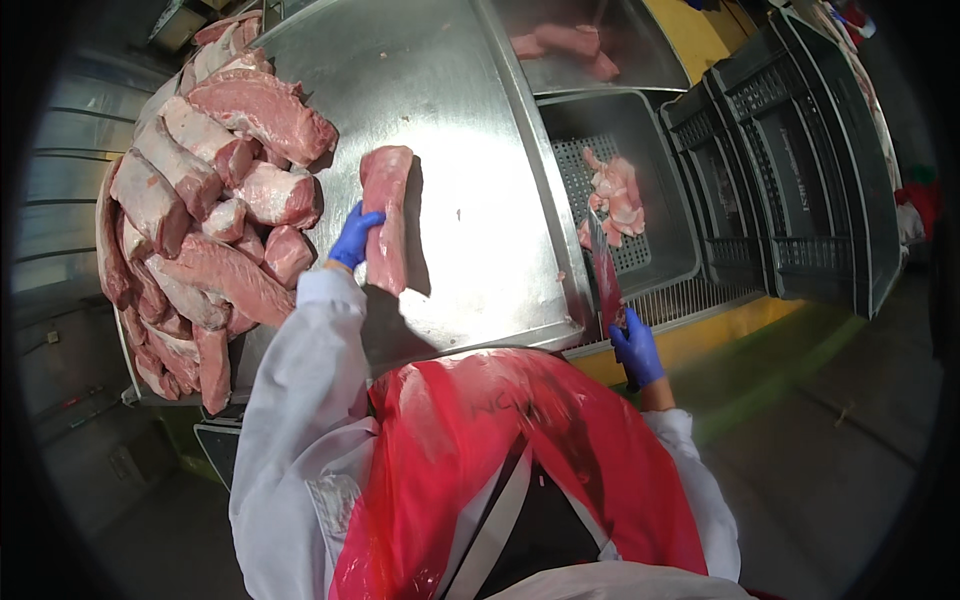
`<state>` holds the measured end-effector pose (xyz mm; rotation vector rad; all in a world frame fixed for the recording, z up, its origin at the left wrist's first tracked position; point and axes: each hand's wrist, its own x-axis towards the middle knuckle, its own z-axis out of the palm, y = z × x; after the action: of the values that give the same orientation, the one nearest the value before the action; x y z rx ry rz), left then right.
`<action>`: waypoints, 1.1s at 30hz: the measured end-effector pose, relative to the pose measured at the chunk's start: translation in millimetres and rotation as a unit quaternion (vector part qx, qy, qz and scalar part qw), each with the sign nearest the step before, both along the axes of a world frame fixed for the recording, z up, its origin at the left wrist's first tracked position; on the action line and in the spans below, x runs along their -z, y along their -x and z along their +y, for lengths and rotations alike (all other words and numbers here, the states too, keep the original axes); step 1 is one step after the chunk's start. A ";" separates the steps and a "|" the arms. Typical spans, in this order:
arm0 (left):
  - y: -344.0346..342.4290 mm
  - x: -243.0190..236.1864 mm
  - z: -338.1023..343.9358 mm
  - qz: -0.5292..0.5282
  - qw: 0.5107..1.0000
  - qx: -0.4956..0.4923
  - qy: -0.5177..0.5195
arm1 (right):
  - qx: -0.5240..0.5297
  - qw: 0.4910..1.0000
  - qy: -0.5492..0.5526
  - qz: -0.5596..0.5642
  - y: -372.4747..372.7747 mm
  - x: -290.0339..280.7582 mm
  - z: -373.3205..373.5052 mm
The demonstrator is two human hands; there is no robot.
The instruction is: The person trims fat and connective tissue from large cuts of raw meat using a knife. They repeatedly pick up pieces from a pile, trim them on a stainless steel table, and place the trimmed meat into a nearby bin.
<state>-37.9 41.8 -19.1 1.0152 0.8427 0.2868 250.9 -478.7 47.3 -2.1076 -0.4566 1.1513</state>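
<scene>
My left hand (353, 233), in a blue glove, grips the side of a long pink piece of meat (388, 190) lying on the steel work surface (448, 80). My right hand (636, 345), also gloved in blue, is closed on the handle of a knife (607, 268), whose blade points up over a dark perforated bin (680, 240). Pale trimmings (618, 195) lie in that bin. A large heap of raw meat pieces (190, 270) covers the left side of the surface, beside my left hand.
A steel tray (640, 40) behind the bin holds several meat pieces (560, 40). Dark plastic crates (790, 180) stand at the right, above a metal grate (680, 300). The surface's front edge runs along my red apron (430, 420).
</scene>
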 end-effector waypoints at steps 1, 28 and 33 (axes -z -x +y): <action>-10.2 -4.0 -15.9 -0.061 0.996 -0.038 0.061 | 0.010 1.000 0.008 0.003 -0.9 1.8 2.5; 280.0 -60.4 65.5 0.157 0.901 -0.377 -0.146 | -0.255 0.941 -0.145 -0.167 24.9 45.3 108.4; 203.3 -40.5 20.9 -0.245 0.889 -0.386 -0.030 | -0.292 0.930 -0.107 -0.197 40.8 8.9 115.8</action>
<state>-241.1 62.7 21.4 0.5705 0.7350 1.2052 210.1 -362.9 38.3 -2.0592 -1.4079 0.9109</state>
